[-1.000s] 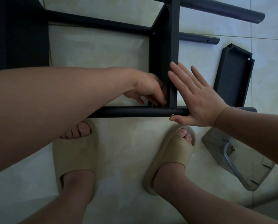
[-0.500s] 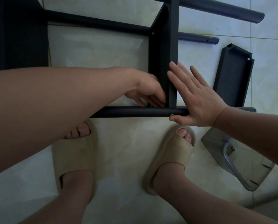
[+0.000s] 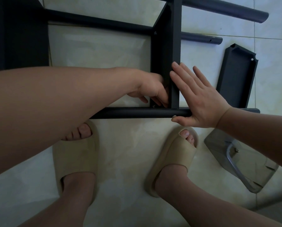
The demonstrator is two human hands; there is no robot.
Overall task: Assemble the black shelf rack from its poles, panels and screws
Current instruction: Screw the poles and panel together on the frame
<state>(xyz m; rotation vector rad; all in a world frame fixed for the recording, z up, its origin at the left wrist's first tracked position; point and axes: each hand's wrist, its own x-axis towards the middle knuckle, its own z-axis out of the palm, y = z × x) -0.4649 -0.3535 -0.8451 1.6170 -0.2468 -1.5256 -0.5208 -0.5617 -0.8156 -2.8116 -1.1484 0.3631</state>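
Observation:
The partly built black rack lies on its side on the tiled floor. An upright black panel (image 3: 165,51) spans between a far pole (image 3: 96,22) and a near pole (image 3: 133,113). My left hand (image 3: 151,89) reaches inside that corner, its curled fingertips pinching a small screw (image 3: 153,106) where the panel meets the near pole. On the panel's outer face my right hand (image 3: 201,100) presses flat with straight fingers, and its thumb lies along the near pole.
A loose black panel (image 3: 235,79) lies to the right. Another pole (image 3: 227,9) runs across the top right. A clear plastic bag (image 3: 240,163) holding a metal key sits at the lower right. Another dark panel (image 3: 19,35) fills the left. My feet in beige slippers stand just below the near pole.
My left hand's fingers have shifted slightly at the panel corner. The right hand and the rack have stayed put.

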